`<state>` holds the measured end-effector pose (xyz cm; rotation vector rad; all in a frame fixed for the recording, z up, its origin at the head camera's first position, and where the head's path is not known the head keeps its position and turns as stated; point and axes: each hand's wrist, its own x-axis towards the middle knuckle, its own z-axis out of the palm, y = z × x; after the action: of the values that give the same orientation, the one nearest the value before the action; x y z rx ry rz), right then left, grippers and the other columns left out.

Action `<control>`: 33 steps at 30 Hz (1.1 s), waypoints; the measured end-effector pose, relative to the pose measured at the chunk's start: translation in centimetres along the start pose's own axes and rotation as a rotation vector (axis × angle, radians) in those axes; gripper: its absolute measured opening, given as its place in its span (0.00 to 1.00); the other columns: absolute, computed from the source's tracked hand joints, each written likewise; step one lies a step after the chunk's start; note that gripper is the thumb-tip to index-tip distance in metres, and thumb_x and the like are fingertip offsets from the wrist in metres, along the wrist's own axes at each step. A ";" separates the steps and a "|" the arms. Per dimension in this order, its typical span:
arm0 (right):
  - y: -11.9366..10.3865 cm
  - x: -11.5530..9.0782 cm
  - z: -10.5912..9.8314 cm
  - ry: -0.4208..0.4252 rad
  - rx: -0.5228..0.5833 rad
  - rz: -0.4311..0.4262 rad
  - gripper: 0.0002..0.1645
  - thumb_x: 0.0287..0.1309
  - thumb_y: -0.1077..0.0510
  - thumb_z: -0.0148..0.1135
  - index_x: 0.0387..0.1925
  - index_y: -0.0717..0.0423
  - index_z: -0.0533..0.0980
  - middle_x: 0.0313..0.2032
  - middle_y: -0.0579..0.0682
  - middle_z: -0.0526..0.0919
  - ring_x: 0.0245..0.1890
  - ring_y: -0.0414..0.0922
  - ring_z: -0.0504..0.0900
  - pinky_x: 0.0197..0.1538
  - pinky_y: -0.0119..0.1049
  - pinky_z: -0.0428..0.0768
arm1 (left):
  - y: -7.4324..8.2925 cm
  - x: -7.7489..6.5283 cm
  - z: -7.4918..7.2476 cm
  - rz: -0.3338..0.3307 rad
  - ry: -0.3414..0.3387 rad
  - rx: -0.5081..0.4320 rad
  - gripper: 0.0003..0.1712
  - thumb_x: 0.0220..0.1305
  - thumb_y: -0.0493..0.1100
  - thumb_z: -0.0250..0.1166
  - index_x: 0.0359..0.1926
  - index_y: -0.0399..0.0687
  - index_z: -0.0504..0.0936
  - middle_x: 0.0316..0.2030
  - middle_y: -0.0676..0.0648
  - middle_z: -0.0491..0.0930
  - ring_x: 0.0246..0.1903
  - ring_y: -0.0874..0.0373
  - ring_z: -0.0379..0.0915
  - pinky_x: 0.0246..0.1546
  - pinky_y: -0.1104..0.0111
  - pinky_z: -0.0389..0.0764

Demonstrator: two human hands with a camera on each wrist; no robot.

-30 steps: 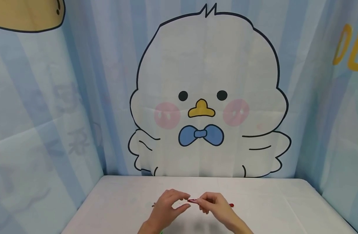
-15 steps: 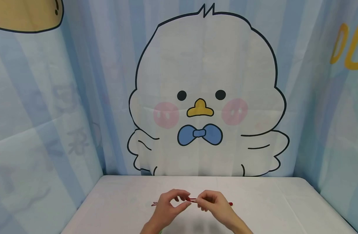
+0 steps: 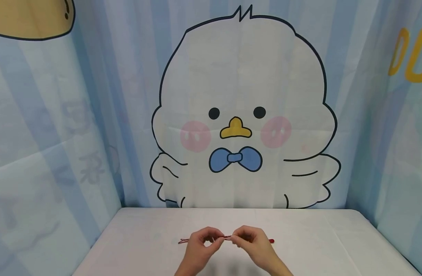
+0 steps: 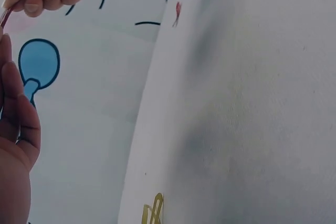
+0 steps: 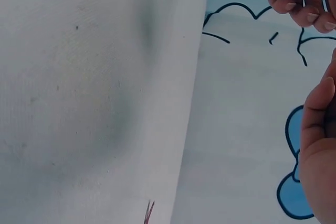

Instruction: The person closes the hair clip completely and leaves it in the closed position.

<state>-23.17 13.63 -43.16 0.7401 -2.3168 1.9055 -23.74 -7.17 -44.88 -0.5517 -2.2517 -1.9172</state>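
Between my two hands, above the white table, is a slim red hair clip (image 3: 227, 238) held level. My left hand (image 3: 202, 247) pinches its left end between thumb and fingertips. The right hand (image 3: 255, 245) grips the other end, with thumb and index finger covering much of it. A short stretch of the red clip (image 4: 5, 18) also shows in the left wrist view at the far left edge. In the right wrist view the fingers of both hands appear at the right edge, and the clip is out of sight.
On the table (image 3: 149, 230), beyond my left hand, lie red clips (image 3: 183, 241), with yellow clips (image 4: 157, 208) visible in the left wrist view. Past my right hand lies another red clip (image 3: 272, 241). A printed curtain (image 3: 245, 69) hangs behind the table.
My left hand was spread beside the clip's tip a second ago; its thumb and fingers have closed on that end. The right hand keeps its grip, nearly in place.
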 end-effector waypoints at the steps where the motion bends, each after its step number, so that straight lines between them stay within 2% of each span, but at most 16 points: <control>1: 0.0 0.0 0.1 0.014 -0.012 0.004 0.07 0.65 0.61 0.66 0.36 0.63 0.83 0.30 0.45 0.82 0.30 0.37 0.78 0.34 0.32 0.76 | -0.1 0.0 0.1 -0.002 0.014 0.002 0.05 0.64 0.38 0.70 0.40 0.44 0.87 0.33 0.54 0.84 0.34 0.62 0.76 0.40 0.69 0.76; 10: 0.7 0.5 0.8 0.194 -0.129 -0.027 0.07 0.60 0.59 0.71 0.28 0.56 0.83 0.24 0.43 0.82 0.25 0.36 0.77 0.31 0.31 0.76 | 0.2 0.5 1.3 0.025 0.145 0.090 0.03 0.61 0.40 0.73 0.36 0.46 0.89 0.29 0.57 0.84 0.32 0.62 0.78 0.42 0.62 0.77; 16: 1.1 0.6 0.8 0.199 -0.127 0.016 0.06 0.60 0.58 0.72 0.31 0.57 0.84 0.26 0.45 0.84 0.27 0.37 0.79 0.33 0.31 0.77 | 0.3 0.6 1.4 -0.031 0.141 0.091 0.04 0.61 0.39 0.72 0.35 0.43 0.88 0.28 0.55 0.84 0.32 0.61 0.78 0.38 0.66 0.77; 18: 1.2 0.4 0.8 0.185 -0.147 -0.001 0.04 0.60 0.59 0.72 0.34 0.56 0.84 0.29 0.45 0.85 0.28 0.38 0.80 0.34 0.32 0.79 | 0.3 0.6 1.3 -0.061 0.129 0.083 0.04 0.61 0.39 0.72 0.36 0.42 0.88 0.29 0.54 0.85 0.33 0.60 0.78 0.38 0.67 0.76; 21: 1.4 0.3 0.8 0.171 -0.194 -0.085 0.06 0.58 0.61 0.73 0.38 0.55 0.84 0.31 0.44 0.86 0.28 0.37 0.80 0.34 0.33 0.80 | 0.2 0.7 1.3 -0.106 0.124 0.060 0.05 0.61 0.38 0.72 0.36 0.40 0.88 0.29 0.53 0.84 0.33 0.58 0.77 0.37 0.67 0.75; 26: 1.9 0.4 0.8 0.185 -0.289 -0.306 0.11 0.55 0.65 0.74 0.40 0.54 0.84 0.30 0.41 0.83 0.25 0.34 0.77 0.29 0.32 0.79 | 0.3 0.8 1.3 -0.154 0.126 0.010 0.05 0.60 0.37 0.72 0.36 0.40 0.87 0.29 0.51 0.84 0.32 0.56 0.76 0.35 0.66 0.76; 30: 2.3 0.6 0.7 0.212 -0.374 -0.483 0.15 0.51 0.68 0.76 0.40 0.52 0.84 0.30 0.40 0.82 0.25 0.33 0.76 0.28 0.30 0.78 | 0.4 0.8 1.3 -0.151 0.118 -0.015 0.04 0.59 0.36 0.72 0.36 0.40 0.87 0.29 0.50 0.84 0.31 0.57 0.77 0.34 0.66 0.77; 33: 2.4 0.8 0.6 0.227 -0.420 -0.557 0.18 0.47 0.70 0.77 0.39 0.49 0.83 0.29 0.38 0.81 0.25 0.32 0.75 0.28 0.27 0.76 | 0.3 0.8 1.3 -0.133 0.109 -0.031 0.04 0.59 0.36 0.72 0.35 0.39 0.87 0.29 0.49 0.84 0.30 0.58 0.78 0.33 0.68 0.77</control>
<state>-24.66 13.07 -45.21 0.9281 -1.9881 1.1572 -24.18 -5.75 -44.54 -0.2994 -2.2452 -1.9939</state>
